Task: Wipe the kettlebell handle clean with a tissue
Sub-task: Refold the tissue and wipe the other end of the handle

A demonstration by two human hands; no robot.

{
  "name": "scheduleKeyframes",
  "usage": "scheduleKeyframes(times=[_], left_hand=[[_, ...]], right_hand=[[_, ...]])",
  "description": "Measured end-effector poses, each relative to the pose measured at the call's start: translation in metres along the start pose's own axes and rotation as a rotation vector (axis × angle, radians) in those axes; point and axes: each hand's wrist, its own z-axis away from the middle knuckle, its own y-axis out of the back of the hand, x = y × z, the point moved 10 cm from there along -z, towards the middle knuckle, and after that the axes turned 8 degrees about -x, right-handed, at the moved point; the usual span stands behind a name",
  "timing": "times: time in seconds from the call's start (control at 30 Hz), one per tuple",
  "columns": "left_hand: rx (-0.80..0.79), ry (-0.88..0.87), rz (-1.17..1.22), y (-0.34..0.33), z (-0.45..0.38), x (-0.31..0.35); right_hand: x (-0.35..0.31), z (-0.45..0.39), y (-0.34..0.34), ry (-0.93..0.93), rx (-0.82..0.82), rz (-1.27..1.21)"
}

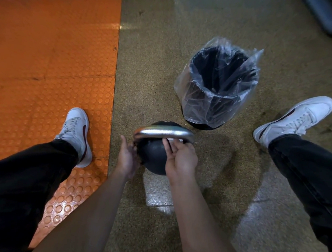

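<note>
A black kettlebell (152, 152) with a shiny metal handle (163, 133) stands on the speckled floor between my feet. My right hand (180, 156) is under the right part of the handle, its fingers pinching a small white tissue (175, 140) against the metal. Most of the tissue is hidden by the fingers. My left hand (127, 156) rests against the kettlebell's left side, near the handle's left end, with fingers fairly straight.
A black bin (217, 86) lined with a clear plastic bag stands just behind and right of the kettlebell. An orange studded mat (52, 58) covers the floor on the left. My white shoes (78, 135) (293, 119) flank the kettlebell.
</note>
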Motion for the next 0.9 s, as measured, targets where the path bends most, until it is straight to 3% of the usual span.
scheduleKeyframes(times=[0.23,0.33,0.63,0.9], left_hand=[[0.001,0.005,-0.007,0.003,-0.002,-0.002],[-0.006,-0.002,-0.009,0.003,-0.001,-0.001],[0.009,0.013,-0.008,0.006,-0.001,-0.001],[0.009,0.005,-0.028,0.002,0.001,0.001]], right_hand=[[0.003,-0.011,0.036,-0.061,0.103,-0.239],[0.003,-0.014,0.042,-0.074,0.126,-0.209],[0.003,-0.005,0.003,0.001,-0.018,0.013],[-0.005,-0.014,0.041,-0.067,0.17,-0.079]])
